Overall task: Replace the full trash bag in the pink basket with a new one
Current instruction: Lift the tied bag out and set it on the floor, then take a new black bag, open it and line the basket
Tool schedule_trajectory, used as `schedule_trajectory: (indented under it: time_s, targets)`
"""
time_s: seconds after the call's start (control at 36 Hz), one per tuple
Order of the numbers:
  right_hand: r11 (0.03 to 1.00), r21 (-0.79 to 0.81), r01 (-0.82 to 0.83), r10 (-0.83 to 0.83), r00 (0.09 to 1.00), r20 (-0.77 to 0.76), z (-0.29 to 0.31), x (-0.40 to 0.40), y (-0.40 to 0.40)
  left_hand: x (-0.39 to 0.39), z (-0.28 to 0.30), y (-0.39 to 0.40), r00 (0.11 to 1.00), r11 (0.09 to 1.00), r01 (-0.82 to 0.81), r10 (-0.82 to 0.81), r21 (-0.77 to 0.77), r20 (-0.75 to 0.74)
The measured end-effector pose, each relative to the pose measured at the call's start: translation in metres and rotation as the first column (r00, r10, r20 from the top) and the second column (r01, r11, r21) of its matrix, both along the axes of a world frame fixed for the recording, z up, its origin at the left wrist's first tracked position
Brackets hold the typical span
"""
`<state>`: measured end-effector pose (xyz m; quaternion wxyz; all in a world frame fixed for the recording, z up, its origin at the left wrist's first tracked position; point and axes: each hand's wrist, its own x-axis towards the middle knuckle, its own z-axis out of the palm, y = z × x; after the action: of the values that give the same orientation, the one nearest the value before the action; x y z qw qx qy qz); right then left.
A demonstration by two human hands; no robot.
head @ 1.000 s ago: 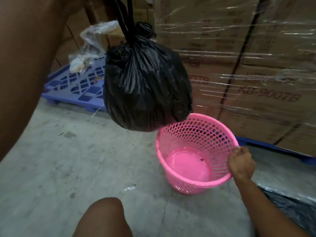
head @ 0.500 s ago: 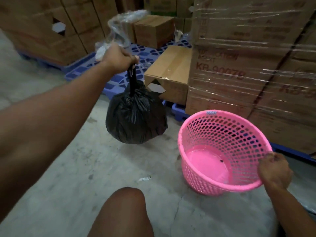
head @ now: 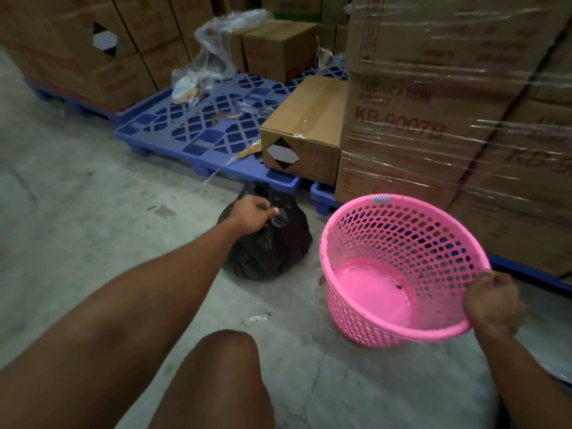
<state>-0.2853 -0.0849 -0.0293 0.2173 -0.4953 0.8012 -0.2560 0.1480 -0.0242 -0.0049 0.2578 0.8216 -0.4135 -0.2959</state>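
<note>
Trash bag, black and knotted at the top, sits on the concrete floor just in front of the blue pallet, and the left hand is clamped around its gathered neck, fingers curled tight. Over on the other side, the right hand is fisted on the near rim of the pink basket, gripping the edge and tipping the basket so its open mouth faces the camera. Inside, bare pink bottom, with only a small dark speck on it; no liner in there. Bag and basket stand near each other but apart, a strip of floor showing between them. A bare knee pokes up at the bottom of the view, between the two arms. Behind the basket rises a stack of shrink-wrapped cartons, red lettering partly readable through the film. A single cardboard box with a diamond label rests on the pallet just left of that stack, and crumpled clear plastic wrap lies further back on the pallet. One small scrap of litter lies on the floor ahead of the knee.
</note>
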Motion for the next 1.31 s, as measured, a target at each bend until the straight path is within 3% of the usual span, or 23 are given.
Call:
schedule_trajectory:
  time_s: [0.11,0.22,0.28,0.39,0.44,0.5,0.56,0.64,0.72,0.78,0.83,0.92,1.0,1.08,1.31]
  targets:
    - [1.000,0.009,-0.003,0.003,1.000,0.007,0.000,-0.001,-0.002,-0.023,-0.017,0.008,0.946,0.954,0.165,-0.225,0.250,0.232]
    - [1.000,0.012,0.007,-0.007,1.000,0.011,-0.003,-0.002,-0.004,-0.028,-0.047,0.016,0.970,0.932,0.083,-0.157,0.353,0.187]
    - [1.000,0.009,0.007,-0.008,1.000,0.016,-0.004,-0.003,-0.005,-0.032,-0.055,0.018,0.978,0.955,0.027,-0.086,0.297,0.189]
    - [1.000,-0.006,-0.005,0.005,1.000,0.022,-0.007,-0.005,-0.008,-0.032,-0.053,0.018,0.937,0.994,-0.104,0.091,0.020,0.338]
    - [1.000,-0.007,-0.002,0.002,1.000,0.027,-0.007,-0.005,-0.008,-0.032,-0.043,0.019,0.880,0.985,-0.152,0.172,-0.080,0.444]
    - [1.000,-0.003,0.003,-0.003,0.999,0.036,-0.008,-0.004,-0.007,-0.033,-0.031,0.020,0.768,0.969,-0.185,0.245,-0.161,0.592]
    - [1.000,-0.003,0.002,-0.002,0.999,0.042,-0.008,-0.005,-0.008,-0.037,-0.017,0.015,0.702,0.949,-0.173,0.307,-0.264,0.643]
    - [1.000,-0.011,0.000,0.001,0.999,0.040,-0.010,-0.004,-0.009,-0.048,-0.003,0.005,0.794,0.931,-0.072,0.270,-0.357,0.544]
    - [1.000,-0.001,0.005,-0.004,0.999,0.051,-0.011,-0.006,-0.009,-0.073,-0.001,-0.007,0.949,0.967,0.003,0.078,-0.254,0.305]
    - [1.000,0.008,0.002,-0.003,0.998,0.069,-0.012,-0.006,-0.011,-0.089,-0.008,-0.009,0.987,0.986,0.039,-0.013,-0.162,0.160]
    - [1.000,0.015,-0.014,0.013,0.996,0.085,-0.013,-0.006,-0.013,-0.102,-0.019,-0.009,0.990,0.987,0.101,-0.089,-0.123,0.105]
    - [1.000,0.013,-0.027,0.025,0.994,0.106,-0.013,-0.009,-0.016,-0.114,-0.036,-0.010,0.985,0.979,0.149,-0.135,-0.139,0.107]
    - [0.998,0.013,-0.058,0.056,0.991,0.125,-0.013,-0.018,-0.020,-0.115,-0.047,-0.015,0.993,0.973,0.083,-0.062,-0.213,0.105]
    - [0.993,0.039,-0.114,0.106,0.983,0.152,-0.006,-0.032,-0.021,-0.108,-0.043,-0.032,0.980,0.947,0.026,0.039,-0.320,0.196]
    - [0.987,0.123,-0.105,0.108,0.994,-0.015,0.057,-0.144,-0.008,-0.208,0.044,-0.096,0.938,0.777,0.314,-0.165,-0.545,0.305]
